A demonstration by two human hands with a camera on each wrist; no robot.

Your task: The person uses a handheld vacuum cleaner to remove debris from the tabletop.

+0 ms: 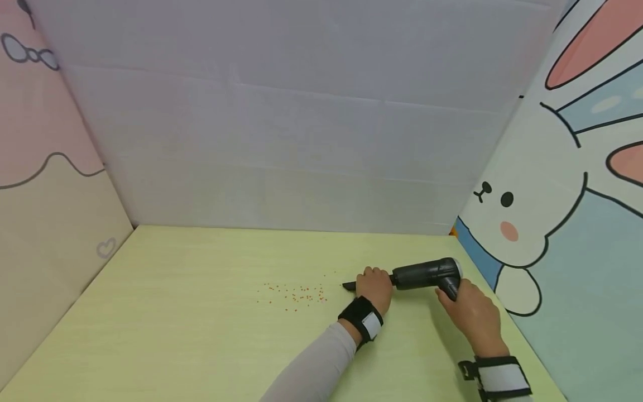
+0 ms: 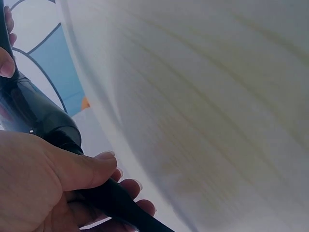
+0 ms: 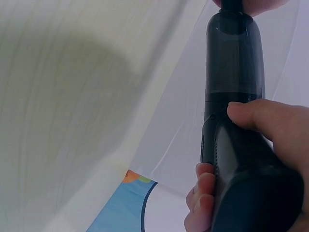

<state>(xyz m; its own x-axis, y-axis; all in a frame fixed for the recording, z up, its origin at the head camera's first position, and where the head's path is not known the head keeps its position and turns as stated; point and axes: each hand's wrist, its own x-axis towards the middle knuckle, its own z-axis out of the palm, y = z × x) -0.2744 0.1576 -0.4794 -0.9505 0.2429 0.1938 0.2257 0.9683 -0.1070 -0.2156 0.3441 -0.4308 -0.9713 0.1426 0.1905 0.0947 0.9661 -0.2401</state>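
- Black plastic handheld vacuum, judging by its shape, held above a pale yellow table, its slim nozzle pointing away from the rabbit-printed panel beside it.
- Left hand wraps the nozzle at the vacuum's front: thumb laid along one side, fingers curled round from the other. That forward hold probably steadies and aims the tip.
- Right hand grips the handle at the vacuum's rear, thumb pressed on the body, fingers curled about the opposite side; it likely bears most of the weight.
- Tiny orange-red bits lie scattered loose on the table, just past the vacuum's tip, which faces them. Whether the tip touches the table, I cannot tell.
- Smoky barrel, between the vacuum's nozzle and handle, seems to be its collecting container; too dark to show whether anything is inside.
- White sheeting hangs beyond the vacuum, behind the table.
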